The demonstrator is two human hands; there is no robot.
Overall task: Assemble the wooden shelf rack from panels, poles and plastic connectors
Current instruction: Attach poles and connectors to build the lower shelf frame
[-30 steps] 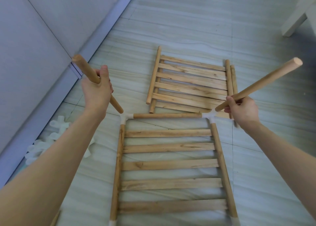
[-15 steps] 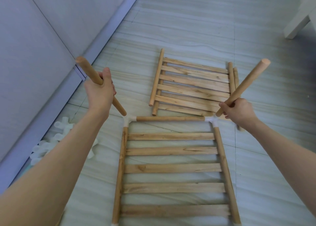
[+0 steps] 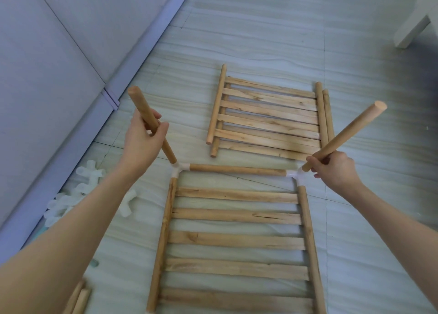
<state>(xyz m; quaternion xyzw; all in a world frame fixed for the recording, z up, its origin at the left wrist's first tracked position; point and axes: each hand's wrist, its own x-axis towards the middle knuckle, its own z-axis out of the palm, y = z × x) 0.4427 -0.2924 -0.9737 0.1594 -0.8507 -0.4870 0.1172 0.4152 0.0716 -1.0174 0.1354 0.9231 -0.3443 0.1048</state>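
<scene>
Two poles are held, fingers curled round each: the left pole [image 3: 151, 124] in the left hand [image 3: 142, 139], the right pole [image 3: 343, 138] in the right hand [image 3: 336, 171]. Their lower ends are set at the white corner connectors [image 3: 176, 170] of the slatted panel [image 3: 234, 240] on the floor; a second panel [image 3: 267, 119] lies at 12 o'clock

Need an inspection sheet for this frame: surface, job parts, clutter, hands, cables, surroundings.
Surface: pale striped tile floor.
Job's things: slatted panel flat on the floor, with a white corner connector at its far left and another at its far right, crossbar pole between them; spare panels stacked beyond.
Clutter: loose white connectors by the wall; pole ends at lower left.
Hands: left hand grips left pole; right hand grips right pole; both poles tilt outward, lower ends at the connectors.
Cables: nothing seen.
Surroundings: grey wall panels; white furniture leg.
</scene>
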